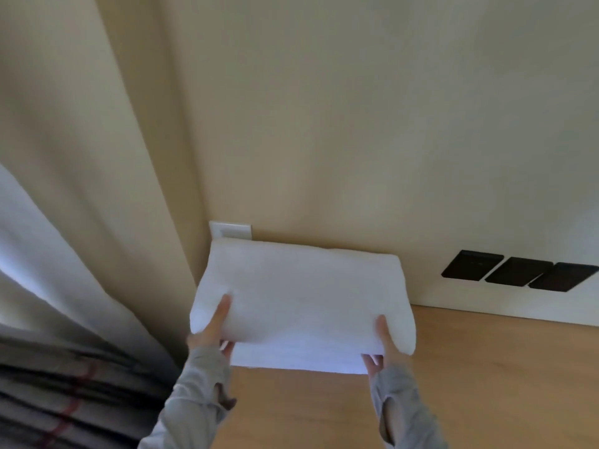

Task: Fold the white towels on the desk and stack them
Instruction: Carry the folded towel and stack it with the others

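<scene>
A folded white towel (301,299) is held at the back left corner of the wooden desk (470,367), close to the wall. My left hand (215,325) grips its near left edge, thumb on top and fingers underneath. My right hand (382,345) grips the near right edge the same way. A lower white layer shows under the front edge; I cannot tell whether it is a second towel. Both arms wear grey sleeves.
A cream curtain (81,189) hangs at the left beside the desk. A white wall socket (230,230) sits just behind the towel. Three dark wall plates (518,270) are on the wall at the right. Striped dark fabric (58,400) lies at the lower left.
</scene>
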